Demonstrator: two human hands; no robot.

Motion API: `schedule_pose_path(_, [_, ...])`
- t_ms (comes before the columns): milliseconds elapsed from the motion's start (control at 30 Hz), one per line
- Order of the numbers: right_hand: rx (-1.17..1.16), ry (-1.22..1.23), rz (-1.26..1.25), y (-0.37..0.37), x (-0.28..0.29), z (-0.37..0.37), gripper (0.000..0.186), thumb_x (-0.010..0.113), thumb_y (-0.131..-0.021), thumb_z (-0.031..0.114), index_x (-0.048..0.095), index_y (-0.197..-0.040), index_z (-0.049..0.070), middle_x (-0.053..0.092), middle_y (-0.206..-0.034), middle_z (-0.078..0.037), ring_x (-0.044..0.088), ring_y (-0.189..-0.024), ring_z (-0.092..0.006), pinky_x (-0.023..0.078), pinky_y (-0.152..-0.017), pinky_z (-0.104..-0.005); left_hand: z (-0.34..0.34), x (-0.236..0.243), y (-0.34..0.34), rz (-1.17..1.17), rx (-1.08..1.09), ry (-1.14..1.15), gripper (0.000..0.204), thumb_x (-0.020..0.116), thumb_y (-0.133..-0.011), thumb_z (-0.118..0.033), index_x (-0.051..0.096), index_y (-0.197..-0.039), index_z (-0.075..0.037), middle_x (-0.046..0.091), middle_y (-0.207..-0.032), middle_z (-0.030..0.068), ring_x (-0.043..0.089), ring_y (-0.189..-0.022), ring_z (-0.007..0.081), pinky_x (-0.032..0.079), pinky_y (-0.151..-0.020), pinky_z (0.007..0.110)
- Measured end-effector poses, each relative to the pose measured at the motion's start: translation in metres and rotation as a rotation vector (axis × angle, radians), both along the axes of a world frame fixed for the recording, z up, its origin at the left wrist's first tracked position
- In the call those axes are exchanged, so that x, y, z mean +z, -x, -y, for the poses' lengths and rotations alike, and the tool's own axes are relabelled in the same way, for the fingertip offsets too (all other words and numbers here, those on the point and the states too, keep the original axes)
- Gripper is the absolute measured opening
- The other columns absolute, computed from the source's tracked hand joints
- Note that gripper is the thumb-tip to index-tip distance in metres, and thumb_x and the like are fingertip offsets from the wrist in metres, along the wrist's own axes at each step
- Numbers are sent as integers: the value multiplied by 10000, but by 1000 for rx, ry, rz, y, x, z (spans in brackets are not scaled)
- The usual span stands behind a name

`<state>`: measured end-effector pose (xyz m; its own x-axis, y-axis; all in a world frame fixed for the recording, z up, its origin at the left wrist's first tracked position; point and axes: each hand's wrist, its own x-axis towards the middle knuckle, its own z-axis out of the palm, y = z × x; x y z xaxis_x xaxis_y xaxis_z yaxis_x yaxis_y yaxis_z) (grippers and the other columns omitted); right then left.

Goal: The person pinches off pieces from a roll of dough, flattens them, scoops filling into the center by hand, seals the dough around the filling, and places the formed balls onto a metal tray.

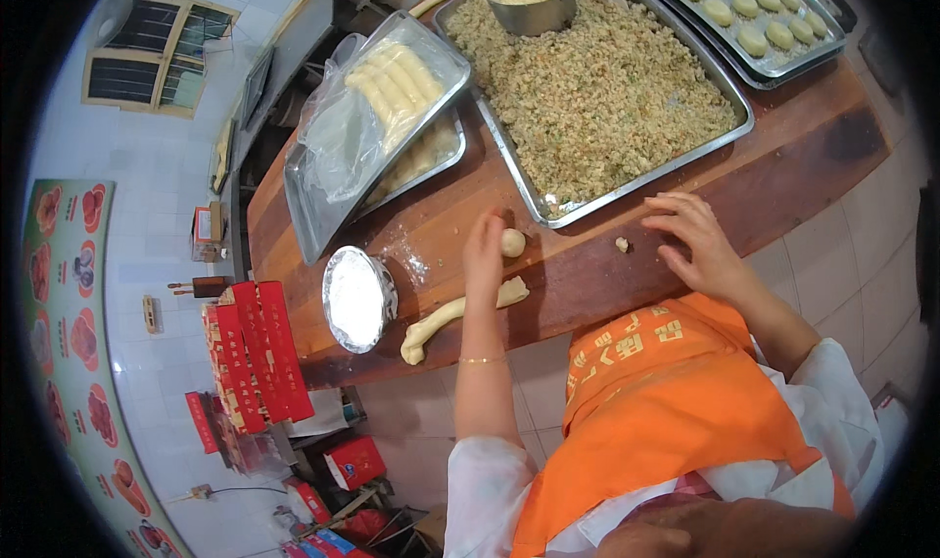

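First: Which step does the person seem to be on?

Second: Portioning and rounding dough, by the look of it. A smooth dough ball (512,243) sits on the wooden surface (793,166), just beside the left hand (483,252), and a dough rope (460,320) with a ragged end lies nearer the person.

First: And the hands?

Second: The left one stands edge-on, fingers together; whether it touches or grips the ball cannot be told. The right hand (697,243) is empty, its fingers spread and slightly bent, near a small pale crumb (622,245).

First: What would the next move call for?

Second: Probably a light, cupped palm over the ball, since dough this soft would likely flatten under hard pressure. The rope looks close enough for a careless wrist to drag.

First: And the crumbly mixture (607,98)?

Second: It fills the metal tray (646,178) beyond the ball, touched by neither hand.
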<state>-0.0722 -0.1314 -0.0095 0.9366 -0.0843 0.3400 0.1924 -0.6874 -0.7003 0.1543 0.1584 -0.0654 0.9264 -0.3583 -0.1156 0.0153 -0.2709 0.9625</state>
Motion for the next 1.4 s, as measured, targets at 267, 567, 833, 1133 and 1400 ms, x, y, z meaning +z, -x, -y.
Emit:
schedule_pose_path(267, [-19, -113, 53, 7, 0, 13, 328, 683, -767, -38, 636, -1082, 43, 563, -1297, -130, 503, -1221, -362, 427, -1022, -449, 50, 0, -18, 574, 10, -928, 582, 309, -1062, -336, 301, -1503, 44, 272, -1592, 190, 180, -1502, 320, 124, -1210, 471])
schedule_pose_path(567, [-69, -195, 22, 6, -16, 20, 262, 668, -787, -47, 647, -1034, 36, 562, -1303, -126, 504, -1219, -355, 428, -1015, -447, 48, -4, -19, 616, -72, -1007, 591, 351, -1053, -325, 259, -1530, 11, 230, -1616, 151, 144, -1515, 298, 86, -1211, 484])
schedule_pose_path(833, [-117, -172, 33, 10, -8, 24, 236, 661, -792, -43, 657, -1015, 36, 565, -1301, -121, 503, -1222, -353, 416, -1031, -436, 47, -9, -17, 630, -77, -1022, 578, 381, -1046, -342, 296, -1531, -40, 226, -1620, 138, 143, -1516, 287, 81, -1205, 506])
schedule_pose_path(1133, [-147, -89, 104, 38, 17, 29, 234, 654, -790, -37, 665, -1010, 42, 579, -1284, -125, 507, -1213, -359, 423, -1020, -437, 11, -22, -27, 489, 15, -815, 572, 455, -1009, -377, 381, -1491, -78, 260, -1596, 155, 156, -1504, 321, 143, -1182, 539])
schedule_pose_path(1400, [-143, -53, 83, 39, 20, 19, 204, 656, -786, -39, 672, -973, 40, 588, -1270, -126, 517, -1205, -350, 431, -1012, -436, 5, 19, 43, 359, -24, -545, 733, 762, -833, -153, 383, -1419, 74, 449, -1369, 278, 483, -1218, 413, 408, -1024, 475])
